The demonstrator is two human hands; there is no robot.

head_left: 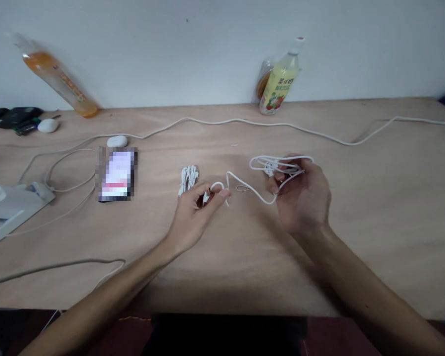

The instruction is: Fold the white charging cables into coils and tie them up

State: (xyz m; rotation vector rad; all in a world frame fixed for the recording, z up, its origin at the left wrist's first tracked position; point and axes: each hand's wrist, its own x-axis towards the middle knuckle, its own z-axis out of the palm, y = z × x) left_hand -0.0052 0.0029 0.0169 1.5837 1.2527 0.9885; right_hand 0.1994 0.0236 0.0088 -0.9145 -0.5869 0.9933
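Note:
A white cable (257, 194) runs between my two hands above the wooden table. My left hand (196, 210) is closed on its plug end, with the white connector showing between thumb and fingers. Loose loops of the same cable hang from my right hand (304, 195), whose fingers are curled around them. Just behind my left hand lies a folded bundle of white cable (188, 178). Another small white bundle (270, 167) shows partly behind the loops at my right hand. A thin loop, perhaps a tie (243, 188), lies between the hands.
To the left lie a phone (116, 175), a white earbud case (117, 142) and a white box-like item (11, 207). A long white cord (237, 120) crosses the table (374, 207). An orange drink bottle (59, 81) and a yellow drink bottle (280, 81) stand by the wall.

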